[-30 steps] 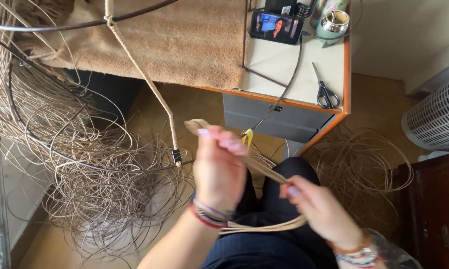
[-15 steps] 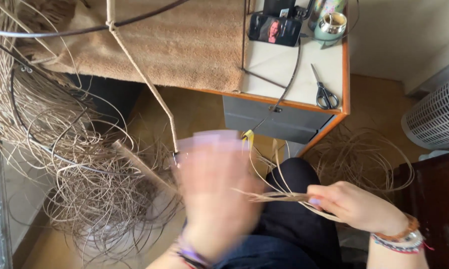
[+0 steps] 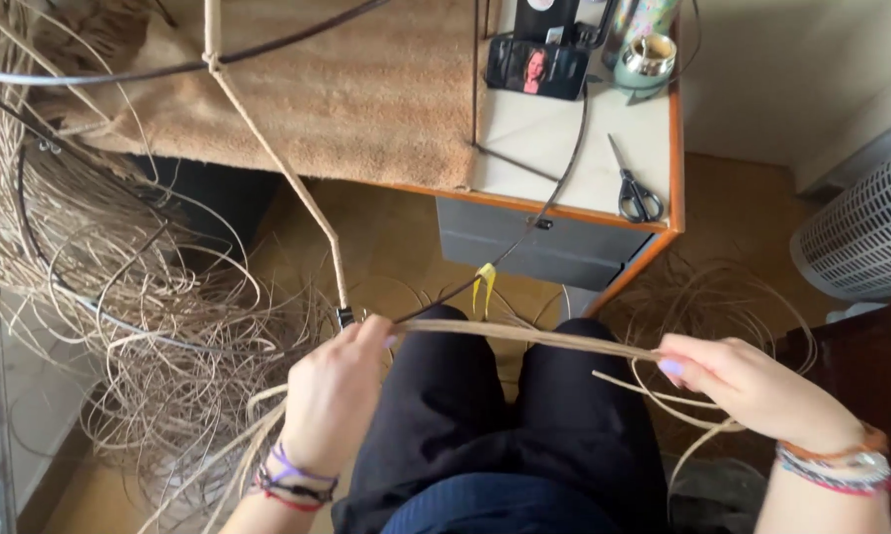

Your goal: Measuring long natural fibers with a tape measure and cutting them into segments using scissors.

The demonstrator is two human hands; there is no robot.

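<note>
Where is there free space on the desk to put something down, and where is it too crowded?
Free: the white desk top between the tan cloth and the scissors. Crowded: the back edge, with a phone and a cup. The floor left of the left hand is full of loose cane strands.

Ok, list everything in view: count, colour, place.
cane strip: one, pale tan, stretched between both hands
loose cane: a large tangle, tan, on the floor at left
desk: one, cream top with orange edge, ahead
towel: one, tan, draped over the desk
scissors: one pair, black, on the desk
phone: one, black, propped on the desk
basket: one, white, at right
left hand: grip on the strip
right hand: grip on the strip
</note>
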